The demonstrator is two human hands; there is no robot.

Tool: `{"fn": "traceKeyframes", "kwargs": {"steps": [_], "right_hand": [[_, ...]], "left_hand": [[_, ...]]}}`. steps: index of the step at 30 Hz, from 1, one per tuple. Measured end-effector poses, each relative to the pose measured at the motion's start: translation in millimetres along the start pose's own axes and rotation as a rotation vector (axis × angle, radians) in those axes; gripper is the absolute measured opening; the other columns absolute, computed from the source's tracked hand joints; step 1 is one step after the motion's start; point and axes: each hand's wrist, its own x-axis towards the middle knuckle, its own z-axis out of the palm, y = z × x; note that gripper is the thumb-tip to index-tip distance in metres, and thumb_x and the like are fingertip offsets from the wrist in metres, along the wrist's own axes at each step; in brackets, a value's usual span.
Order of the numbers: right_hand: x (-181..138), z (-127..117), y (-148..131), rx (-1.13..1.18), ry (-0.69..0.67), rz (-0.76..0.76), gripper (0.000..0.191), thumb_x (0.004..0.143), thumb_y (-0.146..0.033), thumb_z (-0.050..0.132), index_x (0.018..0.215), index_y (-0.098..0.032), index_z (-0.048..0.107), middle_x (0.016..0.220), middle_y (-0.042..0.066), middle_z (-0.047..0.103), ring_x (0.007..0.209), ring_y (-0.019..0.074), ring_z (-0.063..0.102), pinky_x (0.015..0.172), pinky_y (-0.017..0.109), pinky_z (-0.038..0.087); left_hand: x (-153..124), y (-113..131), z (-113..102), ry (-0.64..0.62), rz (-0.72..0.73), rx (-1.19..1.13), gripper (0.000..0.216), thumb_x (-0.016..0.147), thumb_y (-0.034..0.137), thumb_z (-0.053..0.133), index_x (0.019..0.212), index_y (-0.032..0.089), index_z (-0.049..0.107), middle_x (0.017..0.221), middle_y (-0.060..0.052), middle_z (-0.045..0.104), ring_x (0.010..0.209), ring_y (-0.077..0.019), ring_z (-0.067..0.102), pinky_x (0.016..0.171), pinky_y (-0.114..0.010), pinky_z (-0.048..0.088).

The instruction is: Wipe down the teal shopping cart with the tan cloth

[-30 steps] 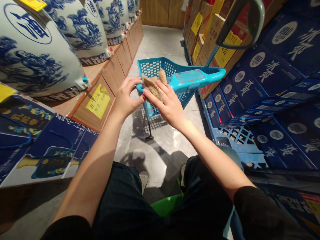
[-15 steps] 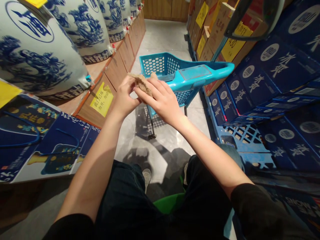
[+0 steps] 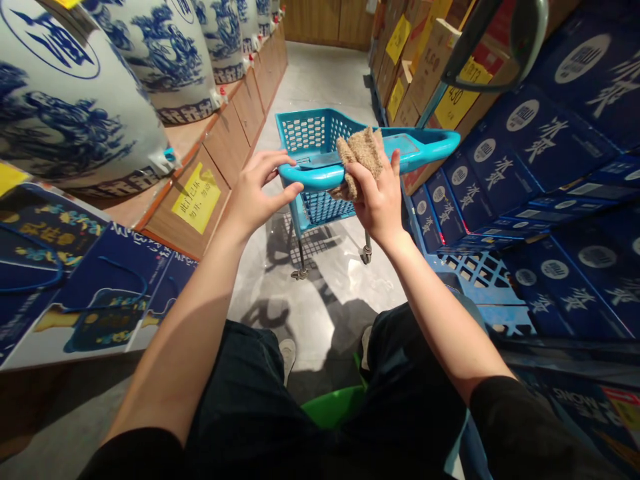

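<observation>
Aisle [image 3: 325,73]: one cart [image 3: 306,133], one cloth [image 3: 363,150].

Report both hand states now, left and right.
Left hand: open, fingers and thumb loosely bracketing the left end of the teal cart handle.
Right hand: closed on a brown cloth, pressed against the handle.

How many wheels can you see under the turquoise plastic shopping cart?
2: left caster under the near left leg, right caster under the near right leg. Others may be hidden behind the turquoise mesh basket.
</observation>
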Motion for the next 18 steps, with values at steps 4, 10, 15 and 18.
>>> {"fn": "traceKeyframes", "kwargs": {"steps": [4, 10, 15, 18], "right_hand": [[4, 34, -30, -0.053, -0.089, -0.105, 0.049, 0.12, -0.054, 0.051, 0.16, -0.037, 0.072, 0.17, 0.007, 0.071, 0.178, 0.0323, 0.044, 0.15, 0.068, 0.03], [14, 65, -77, -0.169, -0.181, -0.19, 0.05, 0.123, -0.032, 0.041, 0.164, -0.037, 0.068, 0.172, 0.005, 0.068, 0.17, 0.0308, 0.057, 0.151, 0.068, 0.03], [30, 50, -67, -0.112, -0.234, -0.179, 0.045, 0.124, -0.04, 0.042, 0.158, -0.039, 0.072, 0.166, 0.001, 0.074, 0.164, 0.0304, 0.062, 0.152, 0.068, 0.027], [37, 26, -59, -0.077, -0.227, -0.142, 0.043, 0.123, -0.046, 0.046, 0.155, -0.039, 0.075, 0.158, 0.0, 0.08, 0.162, 0.0298, 0.063, 0.154, 0.065, 0.018]], "left_hand": [[-1, -4, 5, 0.015, 0.008, 0.015, 0.071, 0.094, 0.092, 0.074, 0.133, 0.033, 0.077, 0.155, -0.01, 0.074, 0.152, -0.0377, 0.07, 0.12, -0.054, 0.069], [3, -17, 4, 0.013, 0.055, 0.103, 0.072, 0.099, 0.089, 0.068, 0.142, 0.032, 0.075, 0.147, -0.006, 0.078, 0.145, -0.0338, 0.072, 0.128, -0.064, 0.062], [3, -16, -2, 0.01, 0.035, 0.092, 0.086, 0.095, 0.102, 0.062, 0.138, 0.029, 0.074, 0.151, -0.008, 0.076, 0.148, -0.0354, 0.07, 0.128, -0.063, 0.062], [5, -16, -3, -0.035, 0.02, 0.074, 0.092, 0.089, 0.107, 0.068, 0.134, 0.028, 0.075, 0.156, -0.008, 0.072, 0.15, -0.0333, 0.068, 0.128, -0.056, 0.062]]}}
